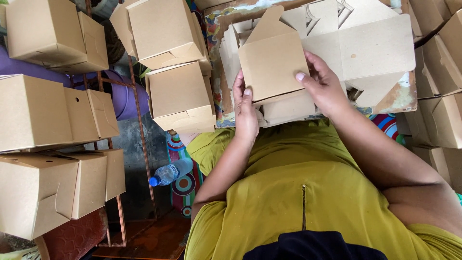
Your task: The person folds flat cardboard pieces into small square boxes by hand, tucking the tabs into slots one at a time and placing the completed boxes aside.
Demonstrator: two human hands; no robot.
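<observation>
A flat brown cardboard box blank (pixel 365 45) lies on a worn tabletop (pixel 403 98) before me, one panel (pixel 272 65) folded up toward me. My left hand (pixel 244 113) presses the lower left edge of that panel, fingers straight. My right hand (pixel 325 86) grips the panel's right edge with thumb on its face. Under it sits a stack of more flat blanks (pixel 231 45). I wear a mustard-yellow top.
Folded brown boxes are piled at the left (pixel 43 113), at the upper middle (pixel 163 31) (pixel 182 96) and at the right (pixel 440 110). A plastic water bottle with a blue cap (pixel 169 172) lies on the floor by a rusty metal rack (pixel 140 130).
</observation>
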